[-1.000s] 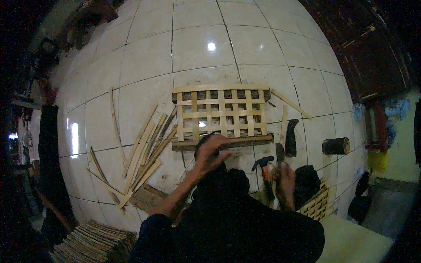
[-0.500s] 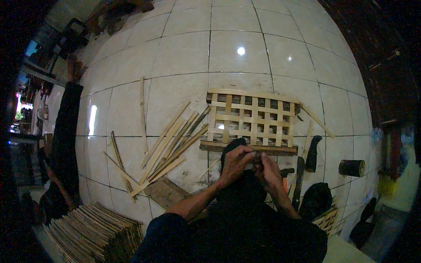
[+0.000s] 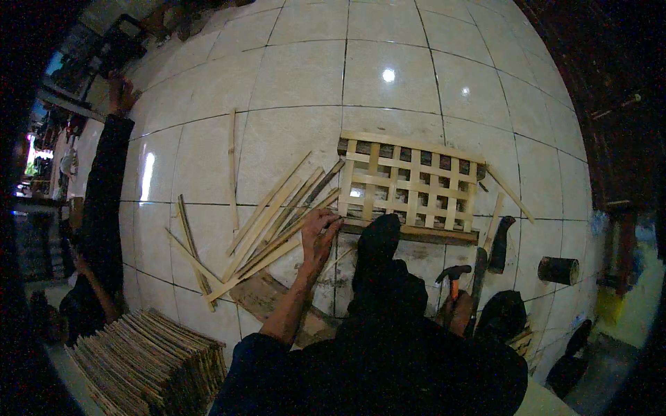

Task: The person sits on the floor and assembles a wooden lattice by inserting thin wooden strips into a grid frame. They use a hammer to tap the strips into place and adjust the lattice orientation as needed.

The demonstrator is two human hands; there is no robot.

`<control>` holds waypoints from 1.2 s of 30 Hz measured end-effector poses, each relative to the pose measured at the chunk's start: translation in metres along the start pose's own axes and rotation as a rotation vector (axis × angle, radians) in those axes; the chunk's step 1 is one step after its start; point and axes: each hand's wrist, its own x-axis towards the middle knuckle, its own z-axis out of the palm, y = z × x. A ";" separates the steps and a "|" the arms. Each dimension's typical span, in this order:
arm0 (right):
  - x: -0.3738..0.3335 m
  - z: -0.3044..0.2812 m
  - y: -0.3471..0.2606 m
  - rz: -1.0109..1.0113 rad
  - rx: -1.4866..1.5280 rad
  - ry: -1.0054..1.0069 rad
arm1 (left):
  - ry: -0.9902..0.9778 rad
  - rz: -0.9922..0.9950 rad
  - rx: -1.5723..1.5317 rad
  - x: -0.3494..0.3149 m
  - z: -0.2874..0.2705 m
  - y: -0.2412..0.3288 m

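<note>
A woven lattice of pale bamboo strips [image 3: 378,177] lies on a dark wooden frame [image 3: 444,234] in front of me. At the frame's near left corner, my left hand [image 3: 321,232] has its fingers pinched together, and whatever they hold is too small to make out. My right hand [image 3: 456,313], low on the right, is closed around the orange handle of a hammer [image 3: 454,274]. The dark hammer head points upward. My dark-clothed knee and foot [image 3: 381,243] rise between the hands and hide part of the frame's near edge.
Loose bamboo strips [image 3: 267,215] lie fanned out left of the lattice, near a flat board [image 3: 260,295]. A machete [image 3: 479,281], a dark sheath-like piece [image 3: 501,244] and a dark cylinder [image 3: 558,270] are at right. Stacked slatted panels [image 3: 146,360] stand lower left, near another person's leg [image 3: 107,201].
My hands have parted from in front of the knee. The left moved to the frame's near left corner; the right moved down and took hold of the hammer. The view shifted slightly.
</note>
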 end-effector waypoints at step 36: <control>0.049 0.014 -0.221 -0.688 0.038 -0.462 | -0.053 -0.068 -0.018 -0.002 0.010 -0.011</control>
